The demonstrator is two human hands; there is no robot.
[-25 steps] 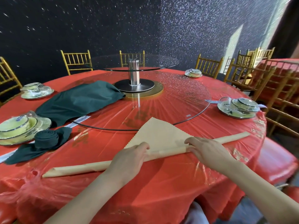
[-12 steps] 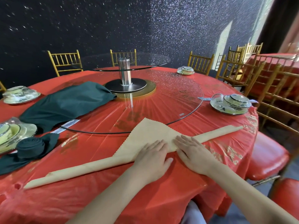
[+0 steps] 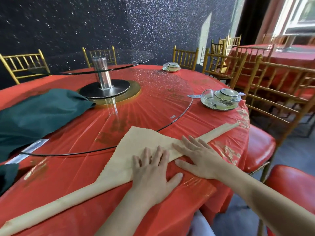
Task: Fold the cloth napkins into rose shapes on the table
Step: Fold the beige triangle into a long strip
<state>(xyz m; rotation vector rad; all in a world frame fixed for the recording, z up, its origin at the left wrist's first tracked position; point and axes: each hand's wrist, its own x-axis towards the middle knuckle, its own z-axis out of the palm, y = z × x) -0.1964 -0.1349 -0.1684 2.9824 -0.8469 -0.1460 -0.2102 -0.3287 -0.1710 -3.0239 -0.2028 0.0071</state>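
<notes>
1. The round tabletop [image 3: 68, 176] wears a red cloth under clear plastic sheeting. That sheeting looks slick, so I judge that a light napkin would slide on it rather than stay put.
2. The glass turntable [image 3: 162, 99] fills the middle. Its near rim passes beneath the far tip of the napkin being worked.
3. A heap of dark green cloth [image 3: 39, 113] lies to the left, partly on the glass and well apart from the hands.
4. The beige napkin [image 3: 136, 143] lies at the near edge of the tabletop. Its long side is rolled into a narrow band running from lower left to upper right, and a scalloped triangular flap points away from the person. It looks thin, soft and light. It probably holds a crease only under pressure, and the roll would likely loosen if released.
5. The left hand [image 3: 151, 174] and right hand [image 3: 199, 157] lie flat side by side on the band's middle. Their fingers are straight and spread, pressing down and gripping nothing.
6. The best hold is probably a pinch at one end of the band [image 3: 221, 132], which would let it be coiled tightly while the other hand steadies the flap.
</notes>
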